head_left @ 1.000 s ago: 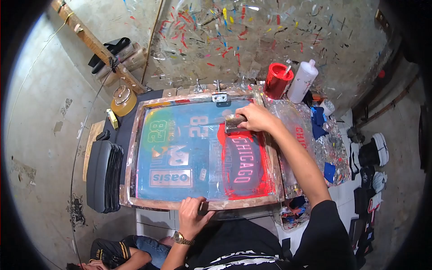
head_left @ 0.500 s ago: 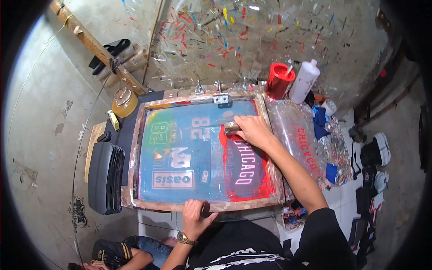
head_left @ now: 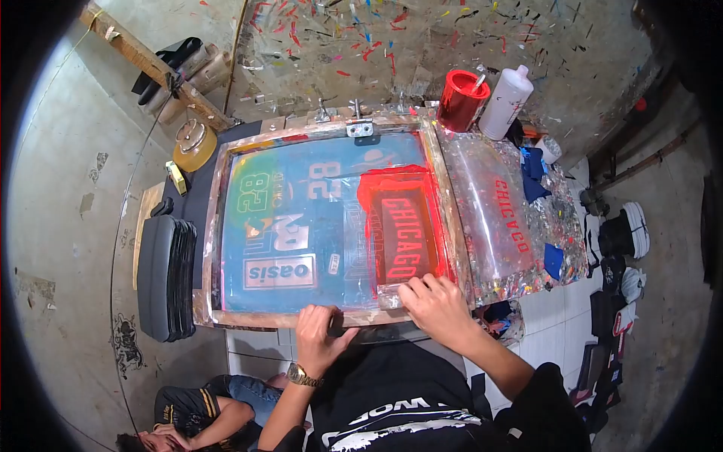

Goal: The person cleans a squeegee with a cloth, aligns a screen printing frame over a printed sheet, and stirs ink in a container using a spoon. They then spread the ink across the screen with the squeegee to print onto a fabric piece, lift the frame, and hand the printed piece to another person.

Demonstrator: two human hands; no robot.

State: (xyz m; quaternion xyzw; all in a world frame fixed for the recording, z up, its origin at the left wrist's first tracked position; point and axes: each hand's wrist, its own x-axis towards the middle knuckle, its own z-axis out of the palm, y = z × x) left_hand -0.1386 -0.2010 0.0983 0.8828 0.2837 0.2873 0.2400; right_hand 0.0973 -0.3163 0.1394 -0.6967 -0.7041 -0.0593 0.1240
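Note:
A wooden-framed silk screen (head_left: 248,320) lies flat, its blue mesh marked with "oasis", numbers and "CHICAGO". My left hand (head_left: 319,330) is closed around the near edge of that frame. My right hand (head_left: 437,305) grips a squeegee (head_left: 388,296) at the near right end of the mesh. Part of the squeegee is hidden under my fingers. Red ink (head_left: 384,181) covers the area around the "CHICAGO" lettering (head_left: 399,237), which now looks red as well. A metal hinge clamp (head_left: 360,128) holds the frame's far side.
Right of the screen lies a clear sheet printed "CHICAGO" (head_left: 501,218). Behind stand a red ink tub (head_left: 461,105) and a white bottle (head_left: 506,105). Stacked black pieces (head_left: 167,279) and a yellow-liquid jar (head_left: 194,147) are at left. Another person (head_left: 192,414) is low at lower left.
My right hand has drawn the squeegee from the far part of the lettering to the near edge. Red ink now spreads over "CHICAGO". My left hand stays on the frame; the view has shifted slightly.

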